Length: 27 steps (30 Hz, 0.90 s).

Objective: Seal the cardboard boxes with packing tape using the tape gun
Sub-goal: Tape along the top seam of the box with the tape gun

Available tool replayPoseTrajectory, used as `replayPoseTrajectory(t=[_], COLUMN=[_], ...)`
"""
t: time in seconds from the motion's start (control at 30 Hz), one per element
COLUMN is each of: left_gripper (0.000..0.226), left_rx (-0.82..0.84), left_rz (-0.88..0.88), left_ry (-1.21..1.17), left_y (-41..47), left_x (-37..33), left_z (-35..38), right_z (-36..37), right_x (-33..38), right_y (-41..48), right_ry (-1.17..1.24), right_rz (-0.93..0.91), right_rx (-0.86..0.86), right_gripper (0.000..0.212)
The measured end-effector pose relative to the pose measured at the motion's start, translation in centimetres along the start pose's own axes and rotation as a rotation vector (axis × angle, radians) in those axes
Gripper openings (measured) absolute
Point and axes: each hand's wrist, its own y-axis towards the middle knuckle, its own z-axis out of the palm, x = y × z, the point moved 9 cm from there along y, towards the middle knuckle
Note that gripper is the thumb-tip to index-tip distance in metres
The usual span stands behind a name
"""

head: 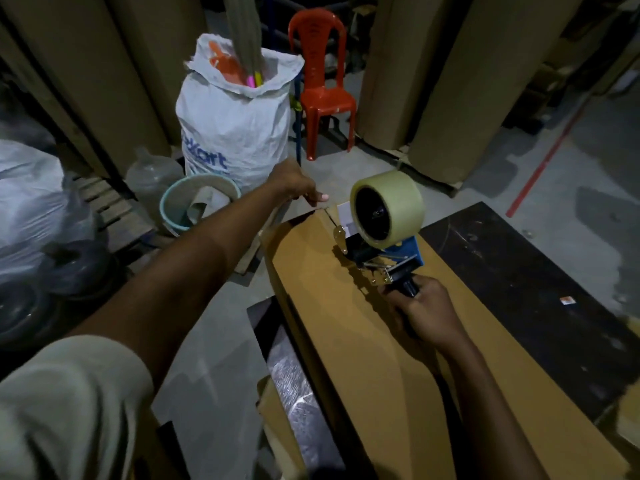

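Observation:
A long brown cardboard box lies on a dark table, running away from me. My right hand grips the black handle of a blue tape gun, which carries a large roll of clear tape and rests on the box top near its far end. My left hand reaches out to the far left corner of the box, fingers curled at the edge; whether they pinch tape or cardboard cannot be made out.
A white woven sack and a red plastic chair stand beyond the box. A pale blue bucket and a clear jug sit left of it. Tall cardboard rolls line the back. Plastic-wrapped goods lie far left.

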Motion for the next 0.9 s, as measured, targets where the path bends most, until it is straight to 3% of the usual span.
replayPoseTrajectory(t=[0.2, 0.47, 0.5, 0.57, 0.63, 0.7, 0.77, 0.83, 0.9], left_gripper=[0.04, 0.037, 0.034, 0.029, 0.033, 0.026, 0.027, 0.047, 0.06], left_rx=[0.043, 0.082, 0.08, -0.005, -0.209, -0.303, -0.23, -0.114, -0.103], left_rz=[-0.007, -0.223, -0.23, -0.153, -0.028, 0.108, 0.218, 0.241, 0.209], left_ry=[-0.066, -0.205, -0.156, 0.232, 0.51, 0.395, 0.177, 0.07, 0.0], left_y=[2.4, 2.7, 2.5, 2.3, 1.5, 0.4, -0.3, -1.1, -1.6], left_x=[2.0, 6.5, 6.9, 7.1, 5.5, 3.6, 2.1, 2.0, 3.6], left_z=[0.8, 4.5, 4.5, 3.0, 0.8, -0.1, 1.3, 3.5, 4.8], right_z=[0.4, 1.2, 1.2, 1.3, 1.2, 1.3, 1.2, 1.2, 1.2], right_x=[-0.1, -0.5, -0.4, -0.4, -0.5, -0.5, -0.3, -0.1, 0.0], right_y=[2.0, 2.6, 2.5, 2.3, 2.4, 2.5, 2.5, 2.5, 2.5], right_ry=[0.02, -0.067, -0.072, -0.077, -0.081, -0.092, -0.105, -0.115, -0.123], right_rz=[0.039, 0.07, 0.073, 0.078, 0.083, 0.089, 0.096, 0.101, 0.105], right_rx=[0.01, -0.005, -0.006, -0.005, -0.003, 0.008, 0.009, 0.006, 0.008], right_gripper=[0.022, 0.022, 0.021, 0.021, 0.02, 0.02, 0.022, 0.025, 0.025])
